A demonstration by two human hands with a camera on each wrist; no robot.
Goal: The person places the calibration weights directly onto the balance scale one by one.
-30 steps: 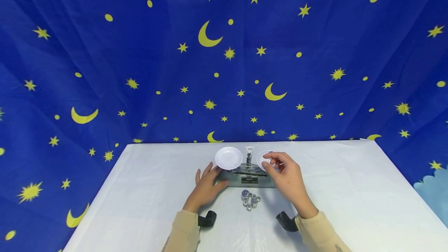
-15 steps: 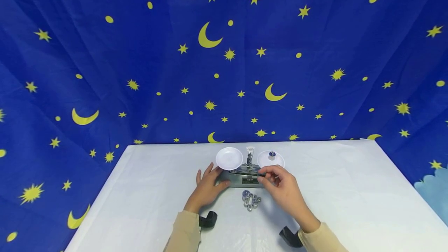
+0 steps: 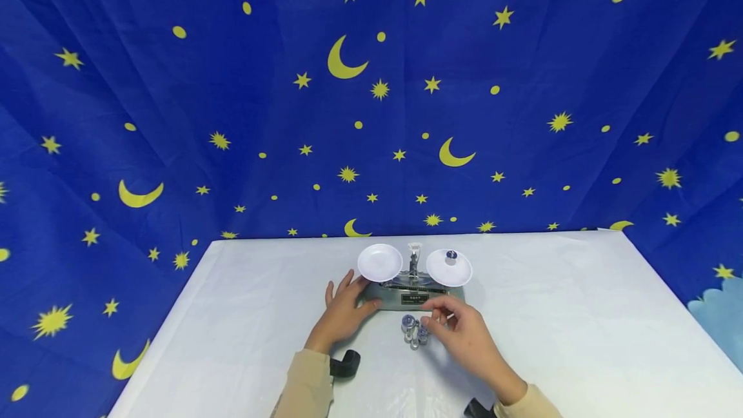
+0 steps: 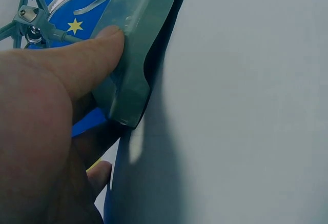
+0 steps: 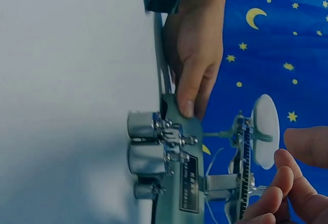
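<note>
A green balance scale [image 3: 387,297] with two white pans stands on the table. My left hand [image 3: 339,315] grips the left end of its base, the thumb lying on top in the left wrist view. On the right pan [image 3: 461,273] sits one metal weight [image 3: 451,256]; the left pan [image 3: 380,263] bears nothing. Several shiny knobbed weights [image 3: 409,324] stand in a cluster in front of the base. Right beside them is my right hand [image 3: 467,337], its thumb and fingers bent, overlapping the cluster's right side. In the right wrist view a gap shows between thumb and fingertips, with nothing in it.
The scale and weights stand on a white-covered table [image 3: 244,334]. A blue cloth [image 3: 267,108] with yellow stars and moons hangs behind it. Black wrist mounts [image 3: 346,364] stick out from both sleeves near the table surface.
My right hand has come away from the right pan, down and toward the weights. A weight now shows on that pan, where the hand was. The left hand has stayed on the base.
</note>
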